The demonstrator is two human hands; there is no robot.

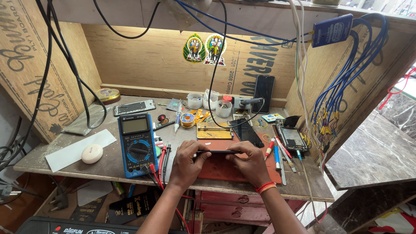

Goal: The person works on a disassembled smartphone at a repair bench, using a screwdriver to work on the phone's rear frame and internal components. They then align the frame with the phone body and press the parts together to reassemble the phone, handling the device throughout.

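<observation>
Both hands hold a thin dark phone [216,152] edge-on, level, just above a red mat [225,169] near the front edge of the counter [56,162]. The left hand [187,159] pinches its left end with curled fingers; the right hand [250,161] pinches the right end, with an orange-red band [265,187] at the wrist.

The counter is a worn grey board set in a plywood booth, with printed plywood walls at 9, 12 and 3 o'clock. From the phone, a blue multimeter [137,143] lies at 9 o'clock, its red and black leads trailing over the front edge. Farther out at 9 o'clock sit a white oval case [92,153] and a white paper strip [69,152]. At 12 o'clock lies a brass-coloured holder [214,131], with a solder spool [187,119] and small white tubs [195,100] behind it. A second dark phone [245,132] lies at 1 o'clock, and another leans upright on the back wall [263,92]. At 3 o'clock is an opened phone body [293,138] beside screwdrivers [277,157]. Blue cables [346,78] hang on the right wall, and black cables drop from above. Two stickers [204,48] are on the back wall. A grey stone slab [372,151] stands outside the booth at 3 o'clock.
</observation>
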